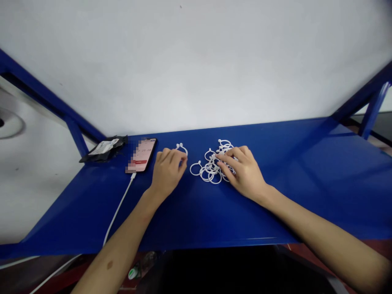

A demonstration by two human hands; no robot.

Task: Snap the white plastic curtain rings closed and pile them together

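A heap of several white plastic rings (pixel 211 168) lies on the blue table (pixel 306 171) in front of me. My right hand (pixel 243 171) rests on the right side of the heap, its fingers stretched over the rings and touching them. My left hand (pixel 168 171) lies just left of the heap with its fingers curled round a single white ring (pixel 181 147), part of which pokes out above the knuckles.
A phone (pixel 142 160) with a white charging cable (pixel 118 208) lies left of my left hand. A black packet (pixel 104 148) sits at the table's far left corner. White wall behind; blue frame posts at both sides.
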